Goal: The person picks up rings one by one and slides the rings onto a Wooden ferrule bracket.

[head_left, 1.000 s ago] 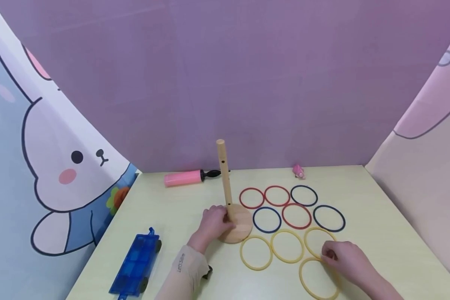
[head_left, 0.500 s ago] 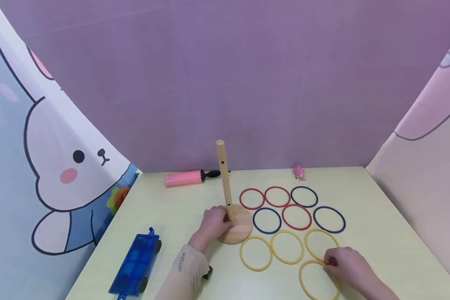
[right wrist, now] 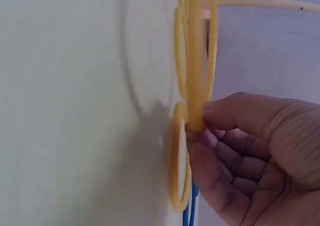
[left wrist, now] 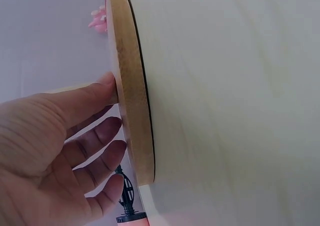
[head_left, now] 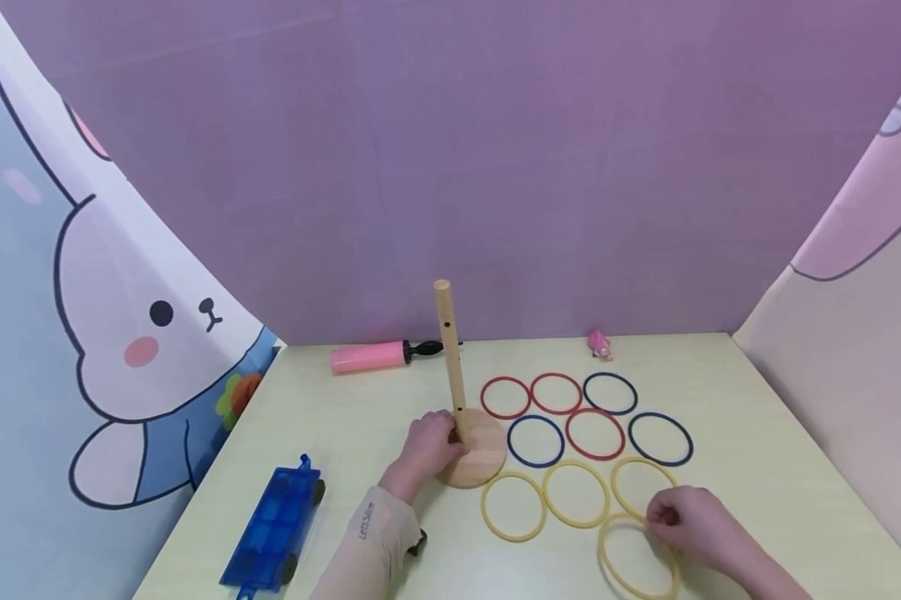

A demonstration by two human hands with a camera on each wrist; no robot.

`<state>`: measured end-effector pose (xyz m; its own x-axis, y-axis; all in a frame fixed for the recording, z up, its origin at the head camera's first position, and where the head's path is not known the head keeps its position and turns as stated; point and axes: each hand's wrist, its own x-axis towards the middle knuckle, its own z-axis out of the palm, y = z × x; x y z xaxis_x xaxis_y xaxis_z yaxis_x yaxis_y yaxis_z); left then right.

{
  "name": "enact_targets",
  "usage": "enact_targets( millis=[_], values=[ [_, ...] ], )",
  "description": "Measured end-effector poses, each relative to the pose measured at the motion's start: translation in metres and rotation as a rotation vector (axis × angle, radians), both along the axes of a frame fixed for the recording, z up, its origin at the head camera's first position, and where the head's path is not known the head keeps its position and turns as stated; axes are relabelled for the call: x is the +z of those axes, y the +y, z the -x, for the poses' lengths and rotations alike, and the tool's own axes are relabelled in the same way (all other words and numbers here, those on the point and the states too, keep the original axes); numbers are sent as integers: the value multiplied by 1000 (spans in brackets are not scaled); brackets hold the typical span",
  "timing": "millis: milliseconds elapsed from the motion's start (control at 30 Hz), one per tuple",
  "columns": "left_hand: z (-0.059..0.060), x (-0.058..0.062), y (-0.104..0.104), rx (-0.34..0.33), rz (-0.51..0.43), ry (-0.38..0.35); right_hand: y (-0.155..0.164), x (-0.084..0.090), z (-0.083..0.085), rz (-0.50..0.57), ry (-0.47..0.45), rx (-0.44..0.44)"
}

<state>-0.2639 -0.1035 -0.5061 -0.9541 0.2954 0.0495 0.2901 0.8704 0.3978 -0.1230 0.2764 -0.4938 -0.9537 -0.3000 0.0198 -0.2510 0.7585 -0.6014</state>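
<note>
I had the right hand [head_left: 693,523] pinching the nearest yellow ring [head_left: 638,557] at its far rim, tilting it off the bench [head_left: 345,433]; it seemed light, thin, slightly springy, while my left hand [head_left: 429,448], fingers loosely spread, steadied the wooden peg base [head_left: 483,454].

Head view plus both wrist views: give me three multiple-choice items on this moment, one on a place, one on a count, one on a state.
1. Where does the blue toy car lie?
A. on the table's near left
B. beside the red rings
C. behind the peg

2. How many yellow rings are there?
A. two
B. four
C. six

3. What is the right hand doing?
A. lying flat and open
B. pinching the nearest yellow ring
C. holding the pink pump

Answers:
1 A, the car sits left of the left hand, which rests on the wooden peg stand.
2 B, the head view shows three in a row and one nearer.
3 B, the right wrist view shows thumb and fingers closed on the ring, its pinched edge off the table.
</note>
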Motion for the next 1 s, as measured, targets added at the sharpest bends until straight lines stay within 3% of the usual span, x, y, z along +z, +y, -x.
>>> enact_targets(
  millis=[167,433,600,1000],
  values=[
    [0,3,-1,-2,-19,-12,-3,13,7,140,-36,51],
    [0,2,-1,-20,-25,3,-14,35,23,279,-69,77],
    [0,3,-1,-6,-58,-38,-24,52,34,359,-85,88],
    [1,2,-1,-6,-62,-64,-45,94,54,472,-113,2]
  ],
)
